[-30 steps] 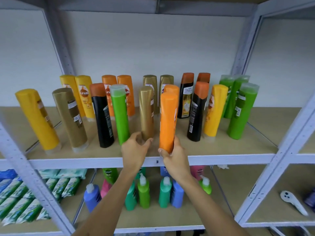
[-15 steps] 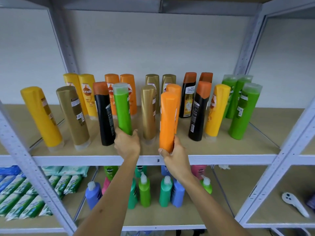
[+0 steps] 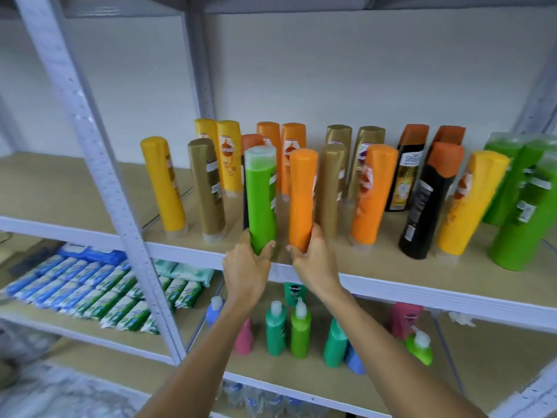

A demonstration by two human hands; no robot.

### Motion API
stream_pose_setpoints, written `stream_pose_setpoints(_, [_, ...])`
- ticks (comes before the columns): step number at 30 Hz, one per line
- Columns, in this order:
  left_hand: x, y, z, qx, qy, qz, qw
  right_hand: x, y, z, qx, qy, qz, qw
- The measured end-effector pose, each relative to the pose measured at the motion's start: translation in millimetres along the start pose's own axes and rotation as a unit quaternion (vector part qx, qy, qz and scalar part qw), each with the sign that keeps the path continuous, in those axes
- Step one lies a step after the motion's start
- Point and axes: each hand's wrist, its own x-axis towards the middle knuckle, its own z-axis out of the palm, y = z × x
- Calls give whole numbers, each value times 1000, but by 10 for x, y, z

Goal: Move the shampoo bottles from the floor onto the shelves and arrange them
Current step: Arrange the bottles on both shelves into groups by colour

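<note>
Several shampoo bottles stand cap-down in rows on the wooden shelf (image 3: 391,267): yellow, gold, orange, black and green ones. My left hand (image 3: 247,267) grips the lower end of a green bottle (image 3: 260,200) near the shelf's front edge. Right beside it, my right hand (image 3: 315,260) grips the lower end of an orange bottle (image 3: 302,200). Both bottles stand upright, close together, in front of a black bottle and a gold bottle (image 3: 331,188). Whether their bases touch the shelf is hidden by my fingers.
A grey metal upright (image 3: 99,164) crosses the left foreground. The lower shelf (image 3: 271,375) holds pump bottles in green, blue and pink, and packets (image 3: 90,294) to the left. A black bottle (image 3: 428,203) and green bottles (image 3: 524,212) stand at the right.
My left hand went from the gold bottle to the green bottle and grips it. The green and orange bottles now stand side by side, and my view has swung left.
</note>
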Motion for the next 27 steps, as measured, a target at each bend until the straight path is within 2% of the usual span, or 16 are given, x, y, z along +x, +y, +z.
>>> stream_pose_setpoints(12, [71, -137, -150, -1, -4, 19, 1000, 359, -193, 346, -1, -27, 30, 999])
stream_pose_setpoints(15, [50, -129, -143, -13, -7, 25, 1000, 172, -72, 247, -30, -21, -8, 999])
stream_pose_setpoints(21, [-209, 146, 23, -24, -15, 52, 998, -415, 515, -460, -44, 76, -83, 993])
stream_pose_setpoints(27, [-700, 710, 502, -10, -33, 77, 996, -607, 1293, -1707, -149, 148, -57, 976])
